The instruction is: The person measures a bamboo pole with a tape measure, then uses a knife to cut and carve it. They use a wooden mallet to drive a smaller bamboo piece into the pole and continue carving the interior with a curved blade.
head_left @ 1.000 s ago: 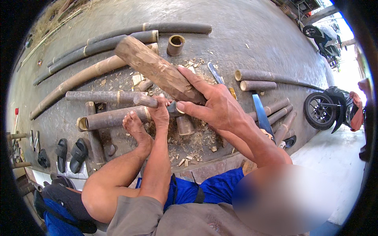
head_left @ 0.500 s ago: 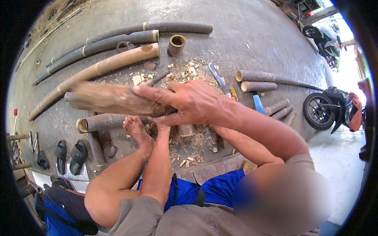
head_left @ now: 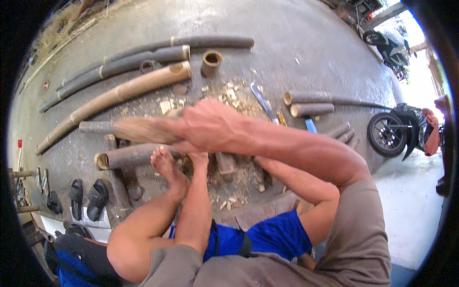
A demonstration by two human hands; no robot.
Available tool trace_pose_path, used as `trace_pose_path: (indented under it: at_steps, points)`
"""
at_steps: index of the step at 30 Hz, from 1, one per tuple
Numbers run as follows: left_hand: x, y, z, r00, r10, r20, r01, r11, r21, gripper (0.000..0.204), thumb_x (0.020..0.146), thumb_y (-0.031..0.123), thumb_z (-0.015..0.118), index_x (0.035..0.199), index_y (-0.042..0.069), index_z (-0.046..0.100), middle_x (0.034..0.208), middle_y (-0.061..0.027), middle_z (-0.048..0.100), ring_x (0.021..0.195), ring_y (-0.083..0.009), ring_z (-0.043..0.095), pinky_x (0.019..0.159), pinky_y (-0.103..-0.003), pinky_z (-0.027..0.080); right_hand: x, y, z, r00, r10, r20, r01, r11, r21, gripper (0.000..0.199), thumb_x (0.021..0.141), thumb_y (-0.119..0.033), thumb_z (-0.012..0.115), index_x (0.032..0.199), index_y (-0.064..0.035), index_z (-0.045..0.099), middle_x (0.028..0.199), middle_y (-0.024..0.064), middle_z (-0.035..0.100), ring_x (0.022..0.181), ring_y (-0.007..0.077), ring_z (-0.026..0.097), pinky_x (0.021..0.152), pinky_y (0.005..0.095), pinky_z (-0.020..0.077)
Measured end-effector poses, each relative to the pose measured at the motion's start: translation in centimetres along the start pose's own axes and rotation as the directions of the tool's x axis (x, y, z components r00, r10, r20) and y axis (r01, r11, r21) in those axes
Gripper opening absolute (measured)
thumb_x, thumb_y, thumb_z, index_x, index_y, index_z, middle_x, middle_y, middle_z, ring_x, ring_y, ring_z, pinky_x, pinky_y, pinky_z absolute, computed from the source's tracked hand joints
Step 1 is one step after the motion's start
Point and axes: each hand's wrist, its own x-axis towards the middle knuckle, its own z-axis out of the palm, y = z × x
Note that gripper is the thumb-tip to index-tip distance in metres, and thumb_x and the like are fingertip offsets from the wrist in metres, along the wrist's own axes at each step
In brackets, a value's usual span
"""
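One wooden club (head_left: pixel 141 129), blurred, is in the right hand (head_left: pixel 210 123), whose fingers close round its near end; it points leftward, crossing in front of the upper tube (head_left: pixel 95 126). The left hand (head_left: pixel 198 157) is mostly hidden below the right one, so I cannot tell how far open it is or what it holds. A bare foot (head_left: pixel 165 160) has its toes at the lower tube (head_left: pixel 129 157). Pale chips (head_left: pixel 232 93) lie scattered on the floor (head_left: pixel 296 38), near a knife (head_left: pixel 262 100) and an upright short tube (head_left: pixel 209 67).
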Motion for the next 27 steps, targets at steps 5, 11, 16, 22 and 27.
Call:
trace_pose_path:
  at_steps: [5, 11, 16, 22, 27]
  points:
    - [0.4, -1.7, -0.6, 1.0, -0.001, 0.006, 0.001, 1.0, 0.02, 0.029, 0.095, 0.013, 0.066, 0.121, 0.002, 0.061, 0.11, -0.0047, 0.067, 0.1, -0.0189, 0.066, 0.098, -0.036, 0.051, 0.5, -0.6, -0.1, 0.939, -0.083, -0.332, 0.139, 0.979, 0.148, 0.073, 0.087, -0.053, 0.068, 0.15, -0.0239, 0.045, 0.065, 0.0203, 0.064, 0.058, 0.0395, 0.066, 0.052, 0.0505, 0.0508]
    - [0.4, 0.2, 0.8, 0.998, 0.055, -0.042, -0.051, 0.995, 0.092, 0.026, 0.094, 0.012, 0.064, 0.118, 0.002, 0.063, 0.109, -0.0052, 0.068, 0.099, -0.0189, 0.066, 0.098, -0.036, 0.051, -2.4, 2.9, -0.1, 0.984, 0.136, 0.119, -0.133, 0.991, -0.034, 0.076, 0.087, -0.049, 0.069, 0.152, -0.021, 0.043, 0.077, 0.0203, 0.069, 0.07, 0.0434, 0.069, 0.063, 0.0514, 0.0558]
    - [-5.4, 6.2, 7.4, 0.923, 0.251, 0.292, -0.28, 0.958, 0.063, 0.024, 0.079, 0.01, 0.073, 0.101, 0.003, 0.068, 0.089, -0.008, 0.068, 0.083, -0.0234, 0.066, 0.078, -0.038, 0.052, -10.3, 1.7, -0.8, 0.86, 0.342, -0.378, -0.228, 0.921, 0.315, 0.082, 0.088, -0.035, 0.075, 0.158, -0.0139, 0.037, 0.1, 0.0239, 0.07, 0.086, 0.0299, 0.072, 0.076, 0.0418, 0.0569]
    - [-9.5, 8.4, 14.7, 0.755, 0.12, 0.645, -0.516, 0.716, 0.47, 0.034, 0.071, 0.02, 0.085, 0.092, 0.006, 0.063, 0.087, -0.0119, 0.064, 0.084, -0.0344, 0.067, 0.07, -0.045, 0.054, -21.7, 0.1, 4.4, 0.24, 0.854, -0.461, -0.153, 0.502, 0.851, 0.079, 0.09, -0.025, 0.073, 0.155, 0.0, 0.037, 0.136, 0.0144, 0.061, 0.116, 0.0218, 0.061, 0.098, 0.0355, 0.0503]
    - [-8.0, 5.3, 15.0, 0.657, 0.068, 0.751, -0.626, 0.604, 0.493, 0.036, 0.07, 0.024, 0.085, 0.092, 0.007, 0.062, 0.088, -0.0111, 0.064, 0.083, -0.0349, 0.067, 0.067, -0.045, 0.055, -28.4, 0.3, 9.8, 0.046, 0.922, -0.385, -0.159, 0.387, 0.908, 0.074, 0.095, -0.033, 0.068, 0.154, 0.0003, 0.038, 0.128, 0.0138, 0.059, 0.106, 0.0231, 0.058, 0.089, 0.0332, 0.0486]
